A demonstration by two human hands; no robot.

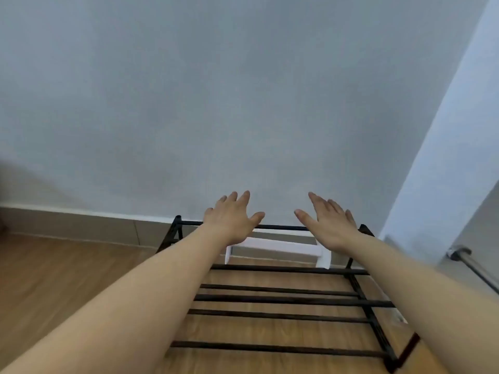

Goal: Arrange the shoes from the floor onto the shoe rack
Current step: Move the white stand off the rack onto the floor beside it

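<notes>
Running from the near edge to the wall, the black shoe rack shows bare rails over wooden floor; no shoes are in view. A white bracket-like piece lies at its far side, a metal bar at right. Left hand and right hand hover spread-fingered, holding nothing.

— What do you have on your arms?

— Nothing: both forearms are bare right down to the bottom edge of the view, with no sleeve showing.

— And on your hands?

— Your left hand and your right hand are ungloved. I can make out no ring, watch or band on either, though the fingers are slightly blurred.
</notes>
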